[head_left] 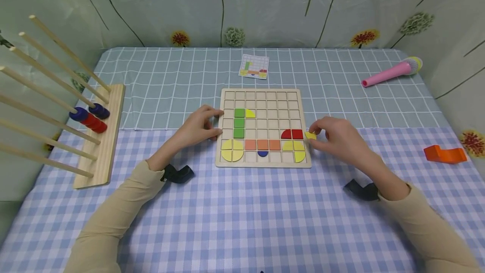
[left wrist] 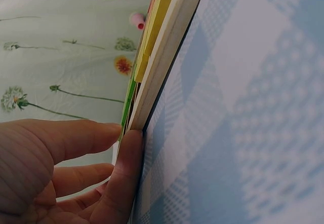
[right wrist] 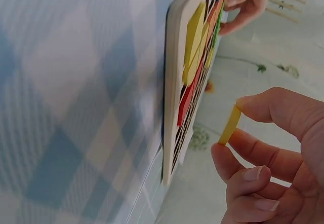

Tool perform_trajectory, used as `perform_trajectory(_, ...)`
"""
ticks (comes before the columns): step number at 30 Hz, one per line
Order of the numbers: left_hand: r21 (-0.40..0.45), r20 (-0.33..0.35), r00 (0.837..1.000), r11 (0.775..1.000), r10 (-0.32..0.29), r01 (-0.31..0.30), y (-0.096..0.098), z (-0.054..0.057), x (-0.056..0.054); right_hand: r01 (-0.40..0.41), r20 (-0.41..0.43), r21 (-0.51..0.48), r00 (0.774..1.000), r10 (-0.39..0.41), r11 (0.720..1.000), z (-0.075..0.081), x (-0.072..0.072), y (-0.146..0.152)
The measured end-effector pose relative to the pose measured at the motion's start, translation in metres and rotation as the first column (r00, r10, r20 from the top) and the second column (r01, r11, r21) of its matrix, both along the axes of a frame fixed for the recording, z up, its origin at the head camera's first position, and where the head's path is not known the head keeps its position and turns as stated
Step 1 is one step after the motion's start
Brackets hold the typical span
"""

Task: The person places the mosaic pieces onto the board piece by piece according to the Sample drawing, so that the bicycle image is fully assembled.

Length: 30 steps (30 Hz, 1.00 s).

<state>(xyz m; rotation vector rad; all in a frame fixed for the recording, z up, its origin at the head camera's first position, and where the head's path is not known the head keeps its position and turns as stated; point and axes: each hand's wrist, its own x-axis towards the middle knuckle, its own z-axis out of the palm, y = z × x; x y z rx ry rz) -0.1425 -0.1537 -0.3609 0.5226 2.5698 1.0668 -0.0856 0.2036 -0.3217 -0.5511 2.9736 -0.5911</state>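
Observation:
A wooden grid board (head_left: pixel 263 162) lies on the cloth, bearing flat coloured pieces. Fingers of my left hand (head_left: pixel 198 126) touch its left edge; in the left wrist view, a fingertip meets the board's side. Just off the right edge, my right hand (head_left: pixel 341 138) pinches a small yellow piece (right wrist: pixel 230 124) between thumb and finger, raised above the cloth. Green squares (head_left: pixel 239 123) form a column beside a yellow quarter-circle (head_left: pixel 250 113). Lower down are yellow quarters making a circle (head_left: pixel 237 156), orange squares (head_left: pixel 262 145), a blue half-circle (head_left: pixel 262 153), red pieces (head_left: pixel 297 134) and more yellow pieces (head_left: pixel 299 156).
Behind the board lies a pattern card (head_left: pixel 254 66). A wooden peg stand (head_left: pixel 102 151) with red and blue rings stands left. To the right are a pink toy microphone (head_left: pixel 390 73) and an orange block (head_left: pixel 445 155).

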Motion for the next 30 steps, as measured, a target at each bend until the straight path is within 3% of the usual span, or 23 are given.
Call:
perform_trajectory(5,-0.007,-0.005,1.0,1.0,0.004,-0.004,0.0,-0.001,0.0,-0.039,0.016,0.005,0.999,0.039,0.999,-0.002,0.009,-0.008)
perform_trajectory(11,0.002,-0.001,1.0,1.0,0.007,-0.007,-0.001,0.0,0.001,-0.124,-0.025,-0.001,0.992,0.124,0.992,-0.007,0.016,-0.017)
perform_trajectory(21,-0.004,-0.007,1.0,1.0,0.006,-0.006,0.0,0.0,0.0,-0.135,0.037,0.045,0.99,0.134,0.99,-0.014,0.024,-0.036)
perform_trajectory(30,0.0,-0.006,1.0,1.0,0.002,-0.002,-0.001,-0.001,0.0,-0.163,-0.071,0.099,0.983,0.17,0.982,-0.021,0.029,-0.045)
